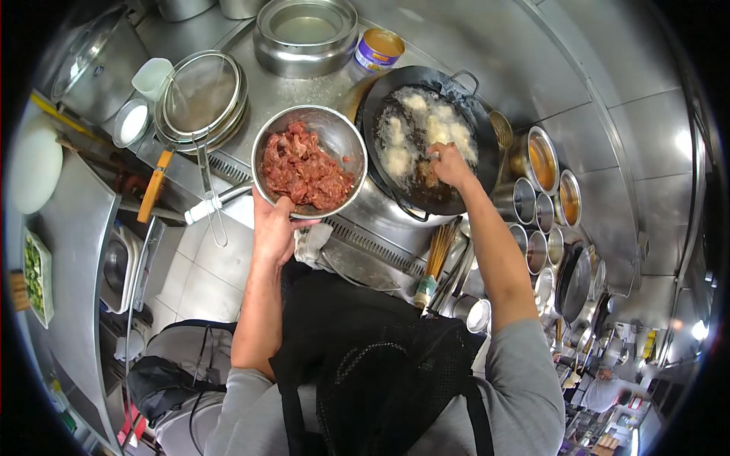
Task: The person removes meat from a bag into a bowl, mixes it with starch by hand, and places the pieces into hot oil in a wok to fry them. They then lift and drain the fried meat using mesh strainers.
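Observation:
My left hand point(275, 224) grips the near rim of a steel mixing bowl point(351, 134), thumb over the edge. Raw red marinated meat pieces point(308, 167) fill much of it. To its right sits a black wok point(372, 99) of bubbling oil, with several pale battered pieces point(414, 101) frying in it. Over the wok, just above the oil, is my right hand point(450, 166), fingers drawn together. A darker piece point(427, 175) lies in the oil just below the fingers. Whether the fingers hold anything is hidden.
Sieves point(201, 95) rest on a pot at left, one orange handle sticking out. A large steel pot point(306, 38) and an open tin point(380, 49) stand behind. Right of the wok are a skimmer point(500, 129) and several metal containers point(541, 156). A bamboo brush point(439, 251) is near me.

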The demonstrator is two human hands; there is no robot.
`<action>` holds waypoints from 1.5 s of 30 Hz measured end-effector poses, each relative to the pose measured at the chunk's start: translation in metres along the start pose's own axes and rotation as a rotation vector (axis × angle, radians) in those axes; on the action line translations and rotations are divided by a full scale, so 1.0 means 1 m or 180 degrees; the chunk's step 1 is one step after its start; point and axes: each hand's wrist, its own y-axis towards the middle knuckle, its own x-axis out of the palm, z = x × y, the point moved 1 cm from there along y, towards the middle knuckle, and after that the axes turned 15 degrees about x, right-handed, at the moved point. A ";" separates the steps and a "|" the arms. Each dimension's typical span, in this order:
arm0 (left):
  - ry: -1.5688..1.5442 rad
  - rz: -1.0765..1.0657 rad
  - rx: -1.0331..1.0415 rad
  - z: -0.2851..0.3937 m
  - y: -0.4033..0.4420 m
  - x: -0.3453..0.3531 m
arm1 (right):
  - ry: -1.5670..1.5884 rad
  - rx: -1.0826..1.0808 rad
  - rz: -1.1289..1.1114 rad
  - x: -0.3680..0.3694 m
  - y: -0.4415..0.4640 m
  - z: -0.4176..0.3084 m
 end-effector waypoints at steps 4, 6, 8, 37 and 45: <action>0.0076 0.0178 0.0140 0.009 0.003 0.007 | 0.0656 0.0496 -0.0746 0.003 0.027 -0.014; 0.0033 0.0130 0.0076 0.008 0.005 0.002 | -0.0161 0.0033 -0.0461 -0.014 0.030 -0.031; 0.0030 0.0267 0.0108 0.009 0.006 0.004 | -0.0315 0.0234 -0.0665 -0.028 0.027 -0.052; 0.0259 -0.0700 0.0060 -0.040 0.034 0.083 | 0.1370 -0.0725 -0.0081 -0.050 -0.090 -0.181; 0.0180 -0.0804 -0.0063 -0.042 0.041 0.092 | 0.2690 0.0421 -0.0693 -0.087 -0.079 -0.155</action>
